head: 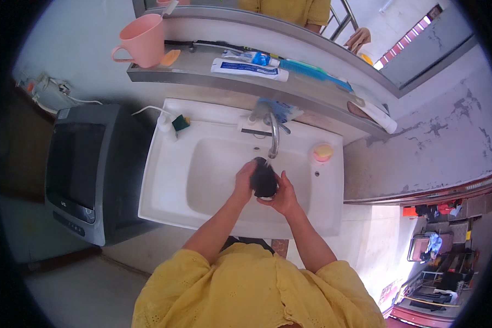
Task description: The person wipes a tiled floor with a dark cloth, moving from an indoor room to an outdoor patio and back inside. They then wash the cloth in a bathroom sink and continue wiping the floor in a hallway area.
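Note:
Over the basin of a white washbasin (164, 197), both my hands hold a black object (264, 180) with a pale lower edge; its exact kind cannot be told. My left hand (244, 180) grips it from the left side. On the right, my right hand (285, 192) has its fingers against the object's side and lower end. Directly above stands a curved chrome faucet (275, 137). Water runs from its spout onto the top of the black object.
A yellow soap bar on a pink dish (323, 153) sits at the basin's right. Left are a white bottle (166, 128), a green sponge (181, 122) and a dark washing machine (80, 172). The ledge (180, 80) above carries a pink mug (144, 41), toothpaste tubes (250, 69) and a blue comb (311, 74).

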The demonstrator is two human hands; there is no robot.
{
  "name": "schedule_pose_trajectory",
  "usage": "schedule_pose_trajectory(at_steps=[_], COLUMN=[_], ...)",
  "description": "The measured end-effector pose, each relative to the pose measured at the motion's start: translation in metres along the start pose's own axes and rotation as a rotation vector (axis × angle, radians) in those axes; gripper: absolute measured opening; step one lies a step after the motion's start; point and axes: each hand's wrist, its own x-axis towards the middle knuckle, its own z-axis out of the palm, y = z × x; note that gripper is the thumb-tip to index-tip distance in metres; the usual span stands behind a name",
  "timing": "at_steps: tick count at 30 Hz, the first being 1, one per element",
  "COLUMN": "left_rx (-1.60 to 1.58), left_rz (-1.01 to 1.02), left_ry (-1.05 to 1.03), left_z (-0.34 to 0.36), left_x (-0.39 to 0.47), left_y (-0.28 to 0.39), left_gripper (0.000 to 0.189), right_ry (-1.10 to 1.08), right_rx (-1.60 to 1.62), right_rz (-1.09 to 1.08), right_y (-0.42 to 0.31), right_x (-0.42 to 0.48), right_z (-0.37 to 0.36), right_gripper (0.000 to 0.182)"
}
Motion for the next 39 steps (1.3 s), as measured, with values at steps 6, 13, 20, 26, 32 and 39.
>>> schedule_pose_trajectory(at_steps=[6,13,20,26,32,39], left_rx=[1.351,1.557,1.233,0.891,0.732,1.152], left_rz=[0.915,0.641,0.461,0.455,0.192,0.296], left_ry=[-0.218,-0.005,0.07,0.028,0.118,0.203], left_z=[0.041,0.069,0.051,-0.038,-0.086,-0.101], left_x=[-0.022,-0.012,0.008,0.037,0.016,-0.001], left_y=[-0.005,0.034,0.032,0.031,0.072,0.065], left_gripper=[0.065,0.049,0.028,0.012,0.01,0.019], right_ry=[-0.47,-0.133,0.096,0.064,0.178,0.092], right_rx=[0.401,-0.508,-0.04,-0.747,-1.152,-1.004], right_rz=[-0.068,-0.455,-0.126,-0.162,-0.358,-0.568], right_y=[0.0,0.019,0.016,-0.029,-0.043,-0.05], right_x=[0.039,0.077,0.069,0.032,0.014,0.02], right_z=[-0.03,-0.031,-0.02,0.0,-0.036,-0.029], right_gripper=[0.051,0.042,0.043,0.04,0.041,0.032])
